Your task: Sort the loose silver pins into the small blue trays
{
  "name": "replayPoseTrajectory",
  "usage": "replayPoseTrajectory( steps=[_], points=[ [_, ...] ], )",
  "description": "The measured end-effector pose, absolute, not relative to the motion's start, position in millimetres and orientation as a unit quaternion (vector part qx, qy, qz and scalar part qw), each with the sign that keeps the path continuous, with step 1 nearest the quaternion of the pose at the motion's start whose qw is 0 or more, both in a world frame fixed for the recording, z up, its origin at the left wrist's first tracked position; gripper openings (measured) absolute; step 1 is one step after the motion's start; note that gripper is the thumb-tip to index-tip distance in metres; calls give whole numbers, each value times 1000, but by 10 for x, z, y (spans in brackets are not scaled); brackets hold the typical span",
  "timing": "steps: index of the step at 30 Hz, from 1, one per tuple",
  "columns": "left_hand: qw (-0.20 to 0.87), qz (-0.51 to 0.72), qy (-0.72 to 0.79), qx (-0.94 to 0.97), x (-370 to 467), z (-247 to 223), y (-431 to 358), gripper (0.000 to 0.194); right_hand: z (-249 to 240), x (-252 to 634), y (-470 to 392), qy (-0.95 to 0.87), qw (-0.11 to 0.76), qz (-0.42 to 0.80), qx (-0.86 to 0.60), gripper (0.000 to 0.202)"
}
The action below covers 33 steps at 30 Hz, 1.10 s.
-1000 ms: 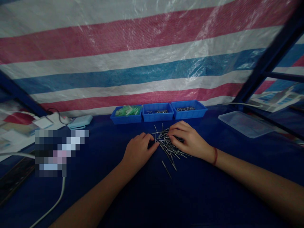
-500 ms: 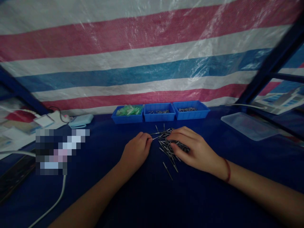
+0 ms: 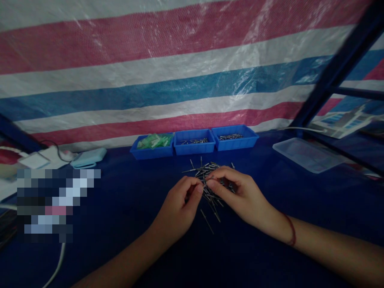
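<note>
A loose pile of thin metal blind rivets (image 3: 213, 197) lies on the dark blue table in front of me. Over its near-left edge, my left hand (image 3: 181, 202) is closed, thumb and forefinger pinching a blind rivet that is mostly hidden by the fingertips. My right hand (image 3: 240, 191) is above the right part of the pile and covers some of it. Its thumb and forefinger are pinched beside the left fingertips, on what appears to be a slim rivet, partly hidden. One single rivet (image 3: 207, 222) lies apart, on the near side of the pile.
Behind the pile stand three blue bins: a left one (image 3: 141, 153) with green-and-clear plastic pieces, a middle one (image 3: 195, 149) and a right one (image 3: 237, 144) with metal pieces. A clear plastic lid (image 3: 309, 155) lies right; a light-blue case (image 3: 88, 157) and white cable (image 3: 58, 264) lie left.
My right hand has come off the pile and closed into a pinch, meeting my left fingertips. The left hand has moved slightly right over the pile's edge. The camera view has shifted a little.
</note>
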<state>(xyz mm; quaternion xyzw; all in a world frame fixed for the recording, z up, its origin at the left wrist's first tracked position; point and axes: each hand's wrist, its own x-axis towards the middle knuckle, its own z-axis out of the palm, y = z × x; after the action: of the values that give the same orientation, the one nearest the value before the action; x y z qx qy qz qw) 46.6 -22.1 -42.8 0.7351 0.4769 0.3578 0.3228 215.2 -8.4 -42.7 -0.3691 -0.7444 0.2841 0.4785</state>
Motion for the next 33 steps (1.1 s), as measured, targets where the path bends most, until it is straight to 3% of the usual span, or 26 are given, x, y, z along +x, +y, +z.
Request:
replayPoseTrajectory(
  steps=[27, 33],
  points=[
    [250, 442, 470, 722, 442, -410, -190, 6, -444, 2140, -88, -748, 474, 272, -376, 5],
    [294, 448, 464, 705, 420, -456, -190, 9, -451, 2110, -100, -767, 453, 285, -354, 8]
  ],
)
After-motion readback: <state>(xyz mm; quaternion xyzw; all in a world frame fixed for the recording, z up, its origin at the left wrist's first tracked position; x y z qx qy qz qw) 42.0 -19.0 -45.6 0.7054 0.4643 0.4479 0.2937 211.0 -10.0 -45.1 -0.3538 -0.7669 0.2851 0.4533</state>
